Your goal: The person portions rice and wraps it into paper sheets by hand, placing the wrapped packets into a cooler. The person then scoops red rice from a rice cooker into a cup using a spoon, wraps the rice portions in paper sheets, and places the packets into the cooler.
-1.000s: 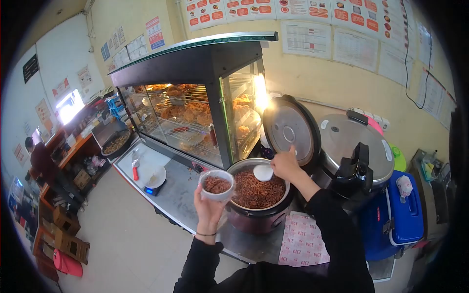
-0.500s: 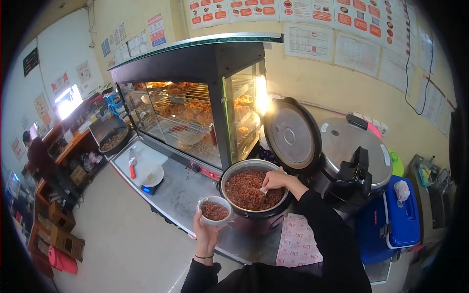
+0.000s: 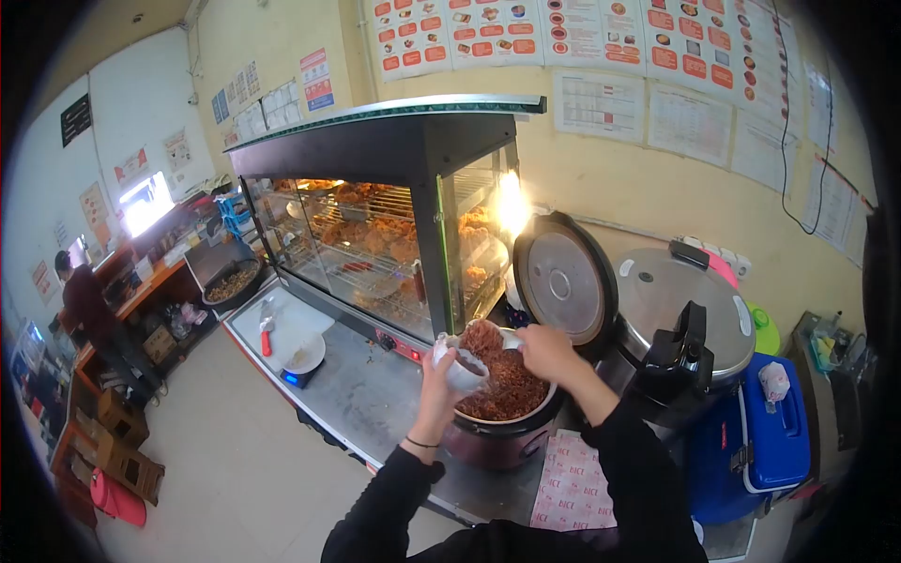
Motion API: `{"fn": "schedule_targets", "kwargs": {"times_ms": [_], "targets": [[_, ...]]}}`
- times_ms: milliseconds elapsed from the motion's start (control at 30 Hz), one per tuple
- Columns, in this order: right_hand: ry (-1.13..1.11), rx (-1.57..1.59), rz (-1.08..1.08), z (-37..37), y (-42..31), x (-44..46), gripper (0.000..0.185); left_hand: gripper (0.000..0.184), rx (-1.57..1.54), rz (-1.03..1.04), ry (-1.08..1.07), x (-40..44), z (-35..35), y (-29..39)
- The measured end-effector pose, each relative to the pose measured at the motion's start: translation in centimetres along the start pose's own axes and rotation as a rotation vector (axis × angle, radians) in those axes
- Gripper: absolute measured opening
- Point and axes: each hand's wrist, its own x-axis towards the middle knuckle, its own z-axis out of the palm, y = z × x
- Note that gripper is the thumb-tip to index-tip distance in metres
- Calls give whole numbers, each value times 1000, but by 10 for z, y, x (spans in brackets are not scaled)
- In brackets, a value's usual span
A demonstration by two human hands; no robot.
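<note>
My left hand [image 3: 435, 392] grips a small white bowl [image 3: 467, 377], which is tilted beside the rim of a rice cooker [image 3: 496, 443]. Reddish-brown rice [image 3: 511, 387] fills much of the cooker's pot. Above it, my right hand [image 3: 549, 358] is closed around a rice paddle whose handle is mostly hidden by the fingers. A heaped scoop of rice [image 3: 481, 338] on the paddle is at the bowl's far edge. The cooker's round lid [image 3: 561, 279] stands raised behind the pot.
A glass warming cabinet [image 3: 375, 235] with fried pieces stands behind the counter's front. Nearby are a plate on a scale [image 3: 305, 357], a red-handled utensil [image 3: 266, 342], printed paper [image 3: 572, 483], a second large cooker [image 3: 690, 305] and a blue cooler [image 3: 746, 432]. A person [image 3: 103, 319] stands far left.
My right hand has lifted the paddle with a scoop of rice out of the pot. The left hand has moved the bowl up and right to the cooker, tilting it.
</note>
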Motion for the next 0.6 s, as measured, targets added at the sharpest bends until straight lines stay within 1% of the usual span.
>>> {"fn": "schedule_targets", "kwargs": {"times_ms": [33, 67, 100, 133, 200, 300, 333, 367, 433, 533, 600], "targets": [[48, -77, -46, 3, -11, -5, 31, 44, -51, 15, 22, 1, 6, -4], [39, -122, -71, 5, -25, -13, 34, 44, -103, 29, 42, 2, 10, -7], [29, -167, -93, 10, -38, -20, 38, 44, -160, 55, 18, 4, 12, -11], [92, -187, -120, 22, -47, -29, 38, 44, -218, 77, -5, 6, 12, -15], [219, -238, -172, 20, -56, -39, 39, 43, -297, 93, -77, 8, 10, -19], [192, -204, -260, -30, -38, -36, 32, 47, -392, 86, -185, 0, 11, -13], [208, -233, -227, -42, -29, -32, 32, 52, -426, 63, -227, -2, 10, -9], [194, -206, -257, -60, -25, -33, 31, 52, -443, 67, -239, -3, 10, -6], [42, -300, -299, -84, -26, -37, 25, 52, -478, 74, -263, -4, 9, -2], [80, -285, -438, -61, -34, -36, 33, 53, -433, 41, -292, -2, 4, -4], [65, -333, -453, -50, -34, -30, 35, 53, -449, 10, -306, -4, 5, -7]]}}
